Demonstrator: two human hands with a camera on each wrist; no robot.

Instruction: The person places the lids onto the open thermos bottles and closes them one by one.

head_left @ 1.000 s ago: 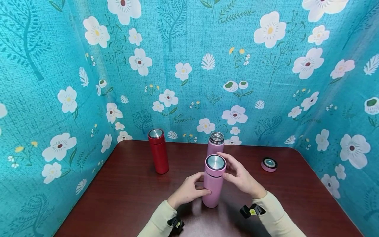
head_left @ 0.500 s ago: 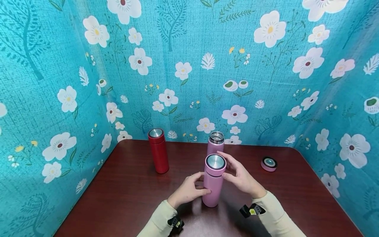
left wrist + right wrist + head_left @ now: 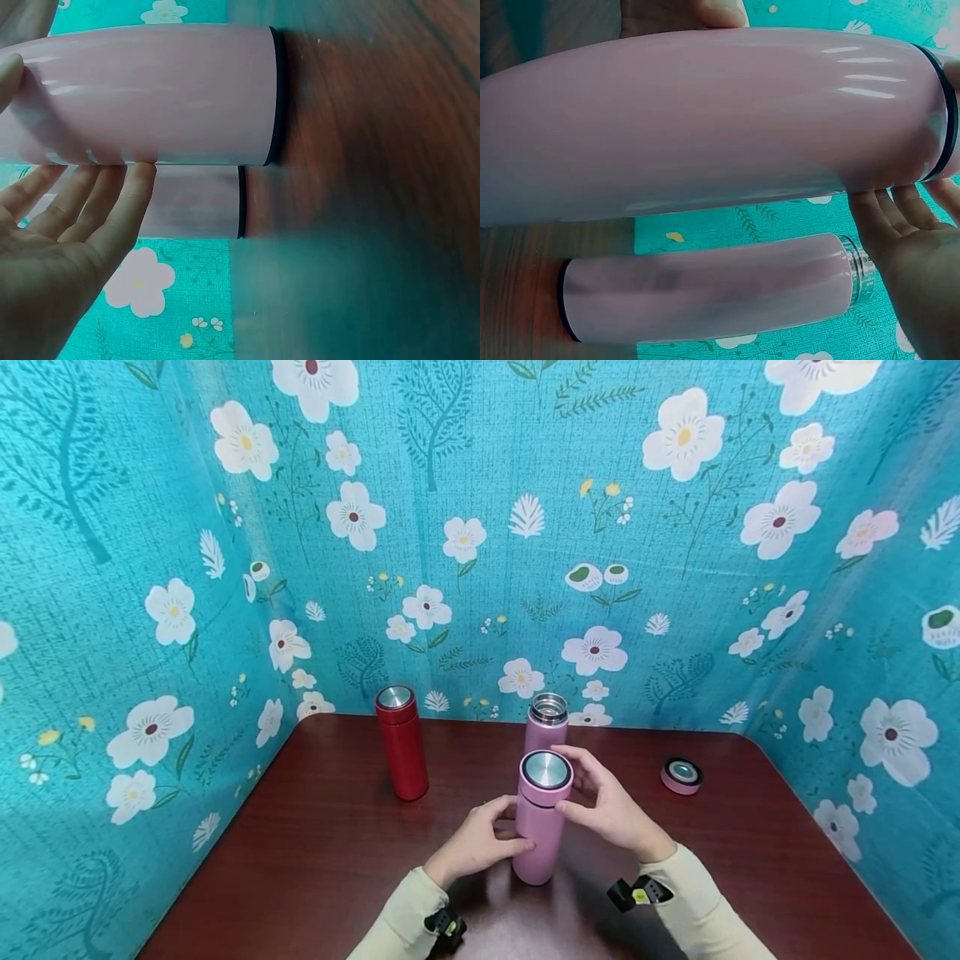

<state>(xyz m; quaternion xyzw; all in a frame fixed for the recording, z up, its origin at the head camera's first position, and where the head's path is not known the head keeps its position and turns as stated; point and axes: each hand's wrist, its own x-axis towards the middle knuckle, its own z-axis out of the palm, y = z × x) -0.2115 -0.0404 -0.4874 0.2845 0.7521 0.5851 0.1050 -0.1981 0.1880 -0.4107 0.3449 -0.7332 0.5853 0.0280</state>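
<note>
A pink thermos [image 3: 538,847] with a silver-topped lid [image 3: 545,774] stands upright at the table's front middle. My left hand [image 3: 474,842] grips its body from the left, thumb in front; several fingers [image 3: 114,196] lie along its side in the left wrist view. On the other side, my right hand [image 3: 611,810] holds the thermos around the lid and neck, its thumb at the dark seam. Its fingers [image 3: 911,206] reach round the neck in the right wrist view. Directly behind stands a second pink thermos [image 3: 546,737], lidless with its steel mouth showing, its lower part hidden in the head view.
A red thermos [image 3: 402,752] with its lid on stands at the back left. A loose pink lid [image 3: 681,777] lies at the right of the dark wooden table [image 3: 315,860]. Floral turquoise cloth [image 3: 480,577] walls the back and both sides.
My right thumb has slid slightly left and down onto the seam below the lid. The left hand and both thermoses stay where they were.
</note>
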